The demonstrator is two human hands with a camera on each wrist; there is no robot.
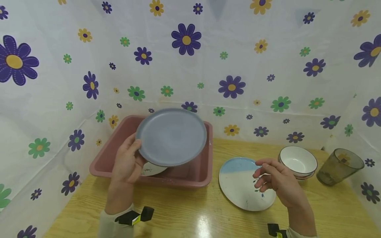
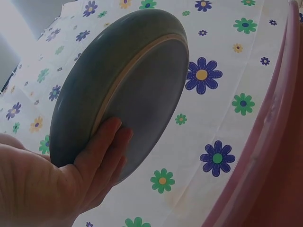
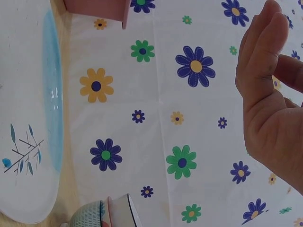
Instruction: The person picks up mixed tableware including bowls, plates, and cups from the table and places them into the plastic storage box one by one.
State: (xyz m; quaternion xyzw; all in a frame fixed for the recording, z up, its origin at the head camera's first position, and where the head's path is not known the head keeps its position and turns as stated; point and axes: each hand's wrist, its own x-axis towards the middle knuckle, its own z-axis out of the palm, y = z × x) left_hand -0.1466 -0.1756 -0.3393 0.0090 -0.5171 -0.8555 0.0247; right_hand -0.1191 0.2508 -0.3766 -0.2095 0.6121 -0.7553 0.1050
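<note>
A round blue-grey plate (image 1: 172,137) is held up over the pink basin by my left hand (image 1: 128,158), thumb on its top rim and fingers underneath. In the left wrist view the underside of that plate (image 2: 142,99) and its foot ring show above the fingertips. My right hand (image 1: 281,180) hovers over a white plate (image 1: 241,191) with a blue band and a twig pattern, its fingers loosely bent around nothing. Inside the pink basin (image 1: 190,181) lies another white plate (image 1: 153,169) with dark lettering, partly hidden by the held plate and the left hand.
Stacked bowls (image 1: 298,160) stand right of the white plate. A brownish see-through cup (image 1: 339,167) leans at the far right of the wooden table (image 1: 184,211). Behind everything hangs a flower-patterned sheet (image 1: 208,72).
</note>
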